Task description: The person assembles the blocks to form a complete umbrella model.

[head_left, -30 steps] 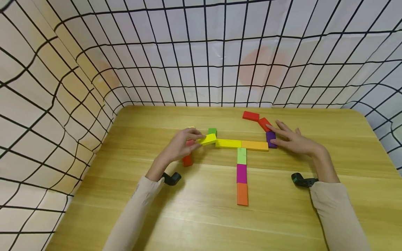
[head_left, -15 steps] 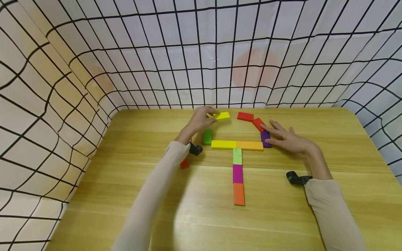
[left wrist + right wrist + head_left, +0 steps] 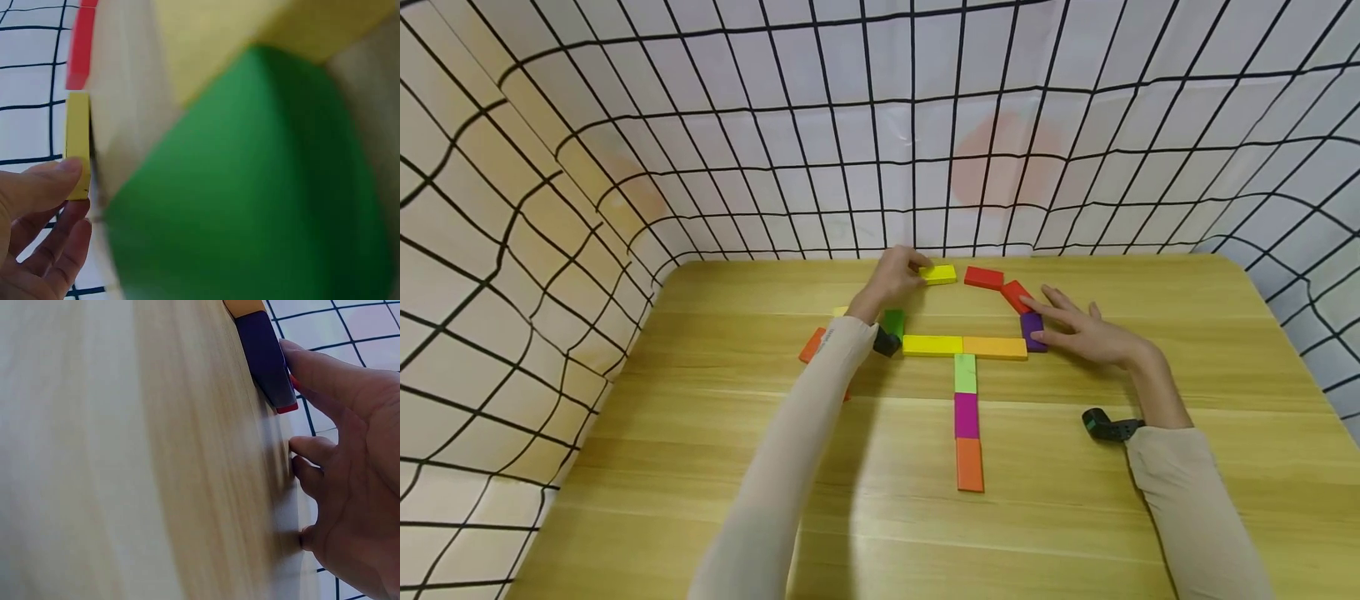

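Note:
At the table's far side my left hand [image 3: 892, 279] pinches one end of a yellow block [image 3: 938, 274] between thumb and fingers. In the left wrist view the thumb lies on that yellow block [image 3: 77, 125], its far end close to a red block [image 3: 82, 47]. In the head view the red block [image 3: 983, 277] lies just right of it, followed by a second red block [image 3: 1017, 296] and a purple block [image 3: 1033, 332]. My right hand [image 3: 1093, 332] has its fingers spread, its index finger at the slanted red block and its thumb against the purple block [image 3: 265, 356].
A yellow block [image 3: 932, 345] and an orange one [image 3: 995, 348] form a row. Below hang light green [image 3: 966, 373], magenta [image 3: 966, 415] and orange-red [image 3: 970, 465] blocks. A green block [image 3: 893, 323] stands left; an orange block [image 3: 812, 344] lies beyond my left sleeve. Black netting [image 3: 917, 162] rises behind.
My left hand has carried the yellow block from beside the green block up to the far side, next to the red block. The right hand has stayed at the purple and red blocks.

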Demonstrator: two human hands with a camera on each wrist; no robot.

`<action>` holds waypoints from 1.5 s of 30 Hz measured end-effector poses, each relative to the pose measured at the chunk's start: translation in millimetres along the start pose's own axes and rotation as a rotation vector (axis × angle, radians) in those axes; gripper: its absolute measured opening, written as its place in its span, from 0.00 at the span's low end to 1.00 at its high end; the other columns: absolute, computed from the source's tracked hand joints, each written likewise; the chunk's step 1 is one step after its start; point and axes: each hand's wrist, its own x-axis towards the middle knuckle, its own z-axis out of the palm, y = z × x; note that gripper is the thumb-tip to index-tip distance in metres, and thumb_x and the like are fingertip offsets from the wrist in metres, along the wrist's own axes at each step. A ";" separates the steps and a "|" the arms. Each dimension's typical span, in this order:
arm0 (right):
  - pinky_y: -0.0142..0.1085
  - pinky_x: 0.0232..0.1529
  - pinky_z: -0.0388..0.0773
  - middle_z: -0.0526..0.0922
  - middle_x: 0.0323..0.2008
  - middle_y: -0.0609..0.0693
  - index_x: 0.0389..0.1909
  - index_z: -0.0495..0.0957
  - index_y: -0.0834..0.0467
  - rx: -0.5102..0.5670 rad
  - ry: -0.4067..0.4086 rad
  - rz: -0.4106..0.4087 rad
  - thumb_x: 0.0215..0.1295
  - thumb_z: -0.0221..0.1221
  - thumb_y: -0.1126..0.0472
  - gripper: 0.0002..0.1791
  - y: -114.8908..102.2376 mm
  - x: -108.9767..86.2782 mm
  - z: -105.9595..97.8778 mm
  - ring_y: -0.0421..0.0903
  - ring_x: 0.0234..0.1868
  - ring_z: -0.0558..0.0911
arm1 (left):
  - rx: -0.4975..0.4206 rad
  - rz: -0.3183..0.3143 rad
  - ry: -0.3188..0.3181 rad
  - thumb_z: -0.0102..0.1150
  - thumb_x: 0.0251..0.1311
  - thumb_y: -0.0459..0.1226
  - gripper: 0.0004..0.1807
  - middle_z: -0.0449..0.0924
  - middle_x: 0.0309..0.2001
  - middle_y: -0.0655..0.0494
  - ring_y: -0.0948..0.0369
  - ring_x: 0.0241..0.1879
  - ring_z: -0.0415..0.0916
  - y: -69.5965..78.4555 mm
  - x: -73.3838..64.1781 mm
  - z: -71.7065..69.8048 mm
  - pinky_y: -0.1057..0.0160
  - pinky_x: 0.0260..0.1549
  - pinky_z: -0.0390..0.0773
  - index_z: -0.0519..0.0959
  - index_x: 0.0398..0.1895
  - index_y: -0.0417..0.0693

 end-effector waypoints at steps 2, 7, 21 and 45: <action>0.71 0.73 0.14 0.26 0.84 0.61 0.84 0.48 0.50 0.001 0.002 0.000 0.80 0.50 0.46 0.39 -0.6 -0.4 -0.4 0.66 0.82 0.25 | -0.011 -0.006 -0.004 0.66 0.64 0.26 0.17 0.84 0.59 0.44 0.52 0.56 0.80 -1.0 -0.1 2.1 0.61 0.58 0.82 0.86 0.56 0.38; 0.71 0.73 0.13 0.27 0.84 0.61 0.84 0.47 0.52 -0.002 0.006 0.007 0.80 0.51 0.46 0.40 -1.4 -1.3 -1.2 0.67 0.82 0.25 | 0.004 0.019 0.003 0.68 0.63 0.27 0.17 0.85 0.58 0.43 0.51 0.55 0.80 -1.2 1.1 6.2 0.60 0.58 0.82 0.86 0.56 0.39; 0.70 0.73 0.13 0.27 0.84 0.61 0.84 0.48 0.54 0.003 0.004 -0.008 0.80 0.51 0.47 0.40 0.7 -0.6 -0.7 0.67 0.82 0.25 | 0.038 0.014 0.008 0.74 0.59 0.31 0.18 0.88 0.50 0.46 0.57 0.44 0.77 2.5 -1.4 9.6 0.65 0.47 0.80 0.87 0.54 0.40; 0.70 0.73 0.14 0.27 0.84 0.61 0.84 0.49 0.52 0.004 0.001 -0.001 0.80 0.51 0.46 0.39 1.5 1.5 -0.3 0.64 0.83 0.25 | 0.045 0.016 -0.001 0.74 0.59 0.33 0.18 0.86 0.52 0.47 0.56 0.47 0.79 3.1 -4.1 10.7 0.64 0.50 0.82 0.87 0.54 0.41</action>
